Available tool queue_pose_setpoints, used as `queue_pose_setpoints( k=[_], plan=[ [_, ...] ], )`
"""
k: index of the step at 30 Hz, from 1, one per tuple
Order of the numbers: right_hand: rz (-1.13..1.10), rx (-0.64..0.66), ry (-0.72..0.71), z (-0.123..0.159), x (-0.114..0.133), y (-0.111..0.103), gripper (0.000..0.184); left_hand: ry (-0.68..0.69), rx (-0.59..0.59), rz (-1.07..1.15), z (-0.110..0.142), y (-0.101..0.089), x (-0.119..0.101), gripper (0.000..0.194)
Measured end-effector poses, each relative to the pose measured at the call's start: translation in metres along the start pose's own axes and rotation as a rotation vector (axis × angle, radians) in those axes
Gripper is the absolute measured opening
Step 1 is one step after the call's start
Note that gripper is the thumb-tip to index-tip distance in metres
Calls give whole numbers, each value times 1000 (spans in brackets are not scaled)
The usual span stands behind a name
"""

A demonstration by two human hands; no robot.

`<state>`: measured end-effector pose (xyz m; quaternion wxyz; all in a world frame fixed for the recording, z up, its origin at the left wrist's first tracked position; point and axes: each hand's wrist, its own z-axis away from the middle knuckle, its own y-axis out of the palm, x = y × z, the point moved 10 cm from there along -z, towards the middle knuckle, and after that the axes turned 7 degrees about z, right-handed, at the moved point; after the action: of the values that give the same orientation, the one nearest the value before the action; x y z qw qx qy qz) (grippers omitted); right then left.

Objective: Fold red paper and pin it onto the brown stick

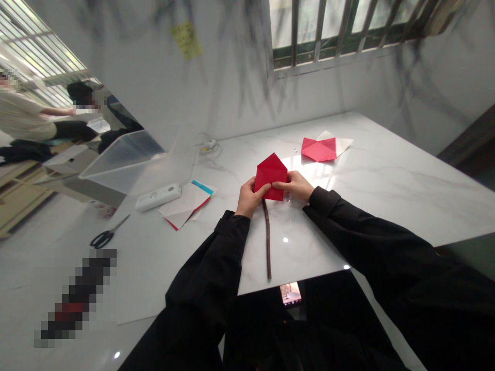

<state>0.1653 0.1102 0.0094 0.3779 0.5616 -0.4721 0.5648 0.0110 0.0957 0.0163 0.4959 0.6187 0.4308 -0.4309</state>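
A folded red paper (270, 172), pointed at the top, is held just above the white marble table (386, 185) at centre. My left hand (247, 196) pinches its lower left edge. My right hand (296, 184) pinches its lower right side, thumb on the face of the paper. A thin dark brown stick (266, 237) lies on the table below the paper, running toward me between my black sleeves.
A second folded red paper (319, 149) lies on a white sheet at the back. To the left are a stack of paper sheets (187, 203), a white oblong device (158, 197), a clear plastic bin (127, 159) and scissors (106, 236). A phone (291, 293) sits near the table's front edge. People sit far left.
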Motion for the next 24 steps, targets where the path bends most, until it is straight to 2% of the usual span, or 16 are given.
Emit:
queue_pose_setpoints(
  k=[5,10,17,21,24],
  plan=[
    [-32,-148,27,0,-4,-16,39,-86,-3,7,0,-1,9,62],
    [-17,-155,5,4,1,-12,45,-71,-109,149,0,-9,9,69],
    [-9,-114,21,10,7,1,57,-59,-122,223,1,-7,8,66],
    [-246,-49,84,8,8,1,67,-44,-138,236,-4,-15,3,75],
    [-391,-47,150,5,3,-6,80,-56,-108,231,-6,-16,2,76]
  ],
)
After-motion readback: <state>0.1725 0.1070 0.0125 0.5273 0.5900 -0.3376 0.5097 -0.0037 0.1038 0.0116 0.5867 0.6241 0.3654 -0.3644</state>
